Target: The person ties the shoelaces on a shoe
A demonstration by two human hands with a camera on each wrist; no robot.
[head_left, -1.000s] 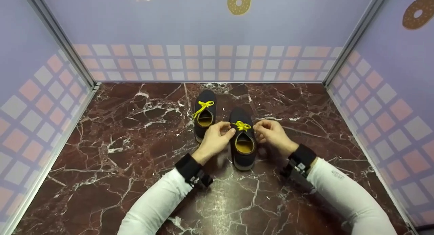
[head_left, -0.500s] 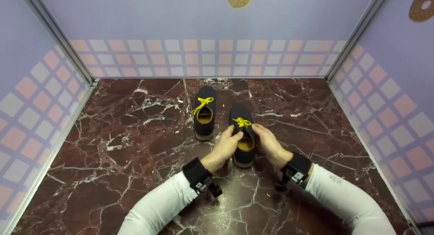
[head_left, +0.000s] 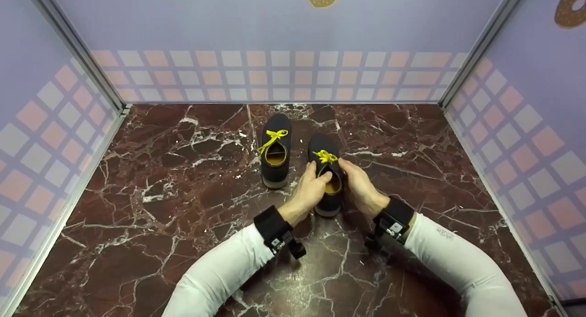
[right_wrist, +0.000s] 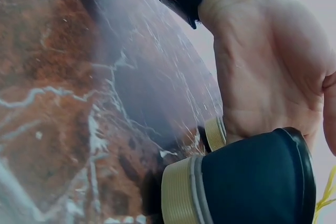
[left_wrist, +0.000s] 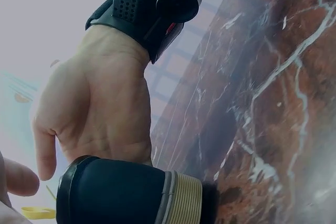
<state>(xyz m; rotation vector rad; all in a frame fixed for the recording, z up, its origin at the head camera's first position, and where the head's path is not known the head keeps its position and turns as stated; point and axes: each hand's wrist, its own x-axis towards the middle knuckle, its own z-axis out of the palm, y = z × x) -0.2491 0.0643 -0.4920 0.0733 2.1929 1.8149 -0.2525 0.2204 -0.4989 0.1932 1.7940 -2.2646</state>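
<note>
Two dark shoes with yellow laces stand upright, toes pointing away. My left hand [head_left: 309,191] grips the left side of the right shoe [head_left: 323,144], its thumb over the opening's rim and fingers along the outside. On the opposite side my right hand [head_left: 364,186] holds the same shoe, fingers along the side below the lace. A yellow bow [head_left: 326,156] sits tied on its top. The left wrist view shows the right hand's palm [left_wrist: 105,98] behind the shoe's heel [left_wrist: 126,190]; the right wrist view shows the left palm [right_wrist: 268,72]. Some fingertips are hidden behind the shoe.
The left shoe [head_left: 275,168], also tied with a yellow bow [head_left: 274,136], stands slightly farther back, a narrow gap away. Both are on a dark red marble-patterned surface [head_left: 183,202]. A lilac back wall [head_left: 256,29] and side walls with pastel checks enclose it.
Both hands have closed in from beside the bow onto the right shoe's sides. That shoe has slid a little away from me; the view has tilted slightly downward.
</note>
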